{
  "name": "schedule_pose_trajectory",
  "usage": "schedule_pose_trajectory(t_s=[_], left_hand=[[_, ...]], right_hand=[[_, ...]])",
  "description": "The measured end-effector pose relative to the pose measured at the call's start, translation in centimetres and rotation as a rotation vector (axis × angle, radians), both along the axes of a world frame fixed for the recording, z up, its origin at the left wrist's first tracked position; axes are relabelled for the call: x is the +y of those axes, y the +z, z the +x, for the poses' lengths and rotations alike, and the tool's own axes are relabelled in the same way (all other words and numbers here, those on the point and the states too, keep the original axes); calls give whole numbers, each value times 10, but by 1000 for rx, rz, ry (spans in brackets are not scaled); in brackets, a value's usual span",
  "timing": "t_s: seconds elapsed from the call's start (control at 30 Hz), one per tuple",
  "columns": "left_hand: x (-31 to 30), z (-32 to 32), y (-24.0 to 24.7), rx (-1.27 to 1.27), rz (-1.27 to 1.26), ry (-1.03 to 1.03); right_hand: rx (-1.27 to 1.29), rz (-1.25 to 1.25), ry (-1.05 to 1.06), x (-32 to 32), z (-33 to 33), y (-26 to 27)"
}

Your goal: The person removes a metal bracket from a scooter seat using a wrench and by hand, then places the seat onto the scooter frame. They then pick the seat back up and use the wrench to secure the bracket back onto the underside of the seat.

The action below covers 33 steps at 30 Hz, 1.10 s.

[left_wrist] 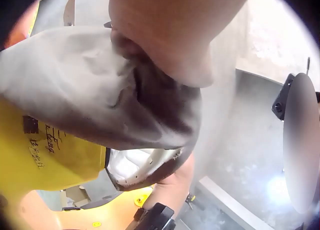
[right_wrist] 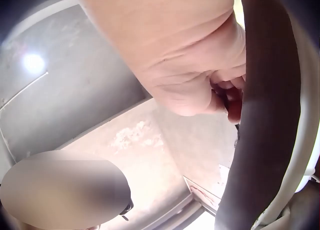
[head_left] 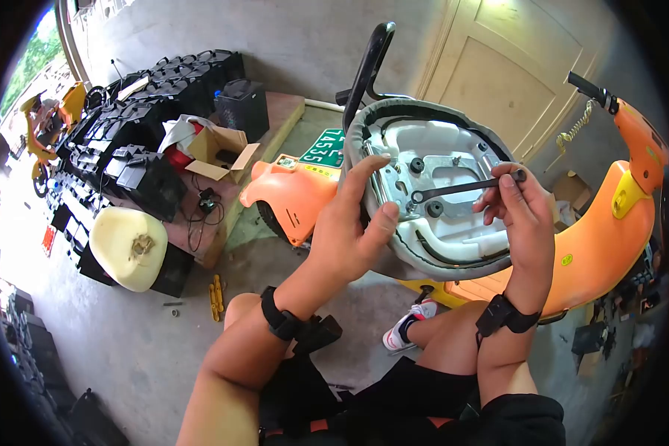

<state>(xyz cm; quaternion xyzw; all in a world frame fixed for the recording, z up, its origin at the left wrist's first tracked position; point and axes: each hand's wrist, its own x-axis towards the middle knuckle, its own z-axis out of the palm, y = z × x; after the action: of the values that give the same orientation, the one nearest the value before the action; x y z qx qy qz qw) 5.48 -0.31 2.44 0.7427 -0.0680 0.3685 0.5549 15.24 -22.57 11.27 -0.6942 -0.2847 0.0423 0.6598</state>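
An upturned scooter seat [head_left: 453, 160] shows its white plastic base inside a grey cover rim. My left hand [head_left: 377, 191] grips the seat's left rim, thumb on the near side and fingers over the base. My right hand [head_left: 507, 195] pinches the far end of a black wrench [head_left: 461, 187]. The wrench's other end sits on a fastener by the metal bracket [head_left: 394, 186]. In the left wrist view the palm [left_wrist: 170, 35] presses the grey seat cover [left_wrist: 75, 85]. In the right wrist view my curled fingers [right_wrist: 220, 92] lie beside the dark seat rim [right_wrist: 265, 115].
An orange scooter [head_left: 609, 238] stands behind the seat, its green plate [head_left: 323, 147] at the rear. A yellow foam cushion [head_left: 130, 245], stacked black batteries [head_left: 149, 97] and an open cardboard box [head_left: 219, 152] are on the left. A cream door [head_left: 513, 67] is behind.
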Motion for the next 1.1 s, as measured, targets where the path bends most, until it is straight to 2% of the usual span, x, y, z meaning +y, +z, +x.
schedule_pose_trajectory(t_s=[0.17,0.23,0.47,0.83,0.9,1.1], left_hand=[[0,3,-1,-19,15,17],[-1,2,-1,-41,28,27],[-2,-2,-1,23,3,17],[-5,2,-8,-91,33,50],[-7,-2,-1,23,-74,-18],[-6,7,-1,-9,-113,-29]], right_hand=[[20,-11,42,-2,6,-2],[126,-7,39,-4,7,-2],[265,-29,50,0,5,-2],[91,-292,-152,5,7,-1],[99,-308,-151,4,9,-1],[19,-381,-197,12,11,6]])
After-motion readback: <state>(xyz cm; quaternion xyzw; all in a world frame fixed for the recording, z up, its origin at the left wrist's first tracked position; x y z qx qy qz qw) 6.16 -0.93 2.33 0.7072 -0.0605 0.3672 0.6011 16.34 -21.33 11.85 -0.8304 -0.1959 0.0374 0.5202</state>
